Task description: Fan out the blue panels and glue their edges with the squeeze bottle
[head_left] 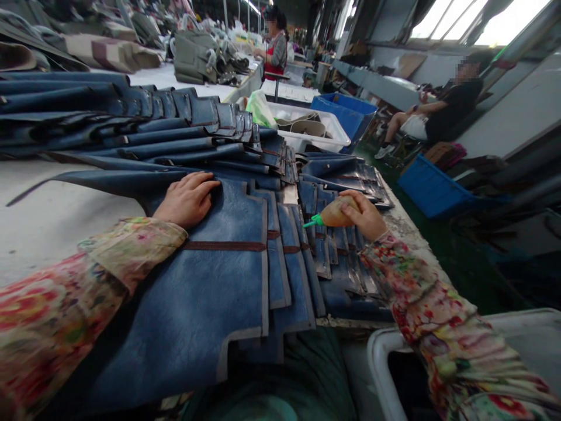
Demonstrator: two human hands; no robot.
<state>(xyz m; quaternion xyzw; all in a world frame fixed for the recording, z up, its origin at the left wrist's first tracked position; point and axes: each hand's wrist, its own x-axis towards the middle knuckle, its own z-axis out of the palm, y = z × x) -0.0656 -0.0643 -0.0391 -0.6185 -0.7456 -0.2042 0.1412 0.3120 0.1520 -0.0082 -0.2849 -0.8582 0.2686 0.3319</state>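
Observation:
Blue leather-like panels (228,286) with grey edges and a brown strip lie overlapped in a staggered row at the table's front. My left hand (186,199) rests on the top panel, its fingers together but laid flat, holding nothing. My right hand (366,216) is wrapped round a squeeze bottle (337,213) of amber-brown stuff with a green nozzle. The nozzle points left, close to the stepped panel edges; whether it touches them I cannot tell. Under and beyond the bottle, more blue panels (346,181) overlap, with shiny wet-looking edges.
Folded blue pieces (144,134) are heaped along the table's left. A white bin (337,131) and a blue crate (350,108) stand beyond. Another white bin (381,351) sits below my right arm. A blue crate (432,184) and a seated person (453,105) are at right; another person (276,49) stands behind.

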